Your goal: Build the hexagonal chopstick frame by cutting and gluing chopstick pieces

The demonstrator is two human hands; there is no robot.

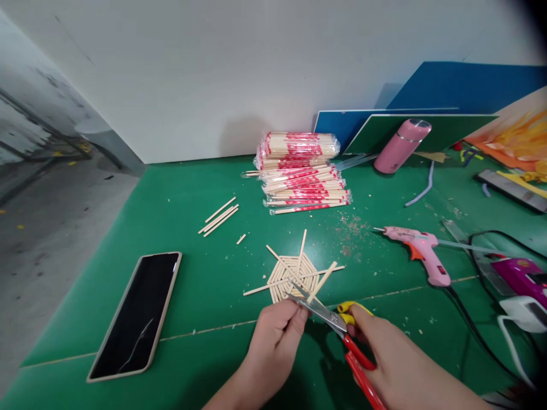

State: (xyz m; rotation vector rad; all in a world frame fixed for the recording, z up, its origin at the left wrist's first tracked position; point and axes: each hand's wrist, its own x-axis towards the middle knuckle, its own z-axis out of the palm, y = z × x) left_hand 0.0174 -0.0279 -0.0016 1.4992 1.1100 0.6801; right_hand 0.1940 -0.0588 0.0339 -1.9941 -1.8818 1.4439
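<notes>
Scissors point(328, 314) with red and yellow handles are gripped in my right hand point(382, 344), their blades pointing up and left. The fingers of my left hand point(273, 339) are pinched together right at the blades. A wooden chopstick piece point(323, 281) runs from those fingertips up to the right, crossing the blades; its lower end is hidden. Just beyond the blades lies a web-like piece made of sticks point(282, 278), with rings of short sticks and several longer ones jutting outward. The blades overlap its near edge in view.
Wrapped chopsticks point(303, 185) are piled at the back. Loose sticks point(219, 220) and a phone point(135, 316) lie left. A pink glue gun point(421, 250) with its cord, a pink bottle point(401, 147) and a purple device point(519, 276) are right. The green table's point(106, 228) left edge borders the floor.
</notes>
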